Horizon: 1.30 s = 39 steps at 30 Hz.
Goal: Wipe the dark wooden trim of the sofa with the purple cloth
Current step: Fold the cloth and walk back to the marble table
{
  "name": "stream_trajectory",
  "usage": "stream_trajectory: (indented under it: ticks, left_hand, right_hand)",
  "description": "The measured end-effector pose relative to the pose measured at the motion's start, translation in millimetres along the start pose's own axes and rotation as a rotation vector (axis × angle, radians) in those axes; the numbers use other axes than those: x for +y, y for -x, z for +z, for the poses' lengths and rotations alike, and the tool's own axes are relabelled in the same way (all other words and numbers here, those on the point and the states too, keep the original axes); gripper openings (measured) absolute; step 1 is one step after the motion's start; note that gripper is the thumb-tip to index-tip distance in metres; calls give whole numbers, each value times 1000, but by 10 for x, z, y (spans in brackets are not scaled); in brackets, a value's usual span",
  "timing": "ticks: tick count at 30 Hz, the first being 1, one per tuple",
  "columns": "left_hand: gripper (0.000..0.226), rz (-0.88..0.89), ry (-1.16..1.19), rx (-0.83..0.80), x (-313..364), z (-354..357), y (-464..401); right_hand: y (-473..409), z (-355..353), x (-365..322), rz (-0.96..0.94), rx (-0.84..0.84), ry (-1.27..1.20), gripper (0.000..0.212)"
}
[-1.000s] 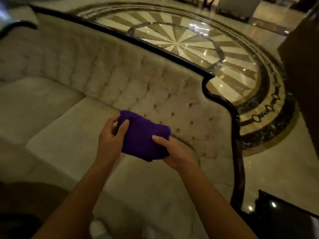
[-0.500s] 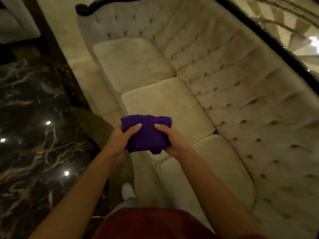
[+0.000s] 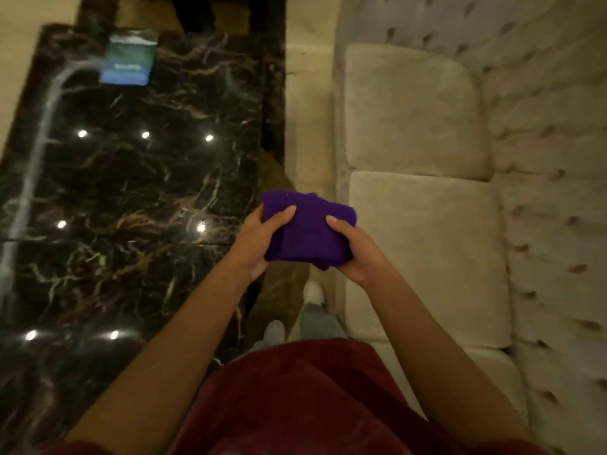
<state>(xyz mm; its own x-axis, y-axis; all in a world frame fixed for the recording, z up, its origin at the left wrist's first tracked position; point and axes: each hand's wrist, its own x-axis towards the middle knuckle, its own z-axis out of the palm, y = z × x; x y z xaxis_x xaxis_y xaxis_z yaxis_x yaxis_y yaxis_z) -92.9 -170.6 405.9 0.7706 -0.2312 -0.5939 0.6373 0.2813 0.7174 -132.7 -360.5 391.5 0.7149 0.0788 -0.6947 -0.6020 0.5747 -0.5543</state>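
My left hand (image 3: 254, 239) and right hand (image 3: 356, 249) both grip the folded cloth (image 3: 307, 233), thumbs on top, held in the air between the table (image 3: 131, 192) and sofa (image 3: 427, 251)

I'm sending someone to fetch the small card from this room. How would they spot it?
Left of the pale tufted sofa stands a dark, veined marble table. The card stands at its far end. It is the only blue-green thing there, pale against the black stone; its print is too blurred to read.
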Motion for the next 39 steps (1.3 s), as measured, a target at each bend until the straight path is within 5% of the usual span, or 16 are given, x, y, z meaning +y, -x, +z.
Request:
stream_trajectory:
  ticks: [3,8,16,22,27,39]
  left_hand:
    - [25,61,36,109,228,-70,-307]
    - [37,132,-6,308,299,-363,-625]
    - [35,130,166,609,190,-1085,-885]
    - [27,127,272,721,144,-1643,-1101]
    - [26,128,379,782,168,-2033,-1326]
    - [45,-174,376,1106,-734,-2676,-1972]
  right_hand:
    - [-497,238,-326,41,-33,80,60]
    - [-1166,473,-482,137,-154,249,37]
    - [-2146,1235,-365,80,-122,723,85]
    - [-2726,1762,-140,244,-248,921,68]
    - [-3332,2164,109,99,-250,1246,47]
    - [-4548,2544,1144,194,-599,1825,53]
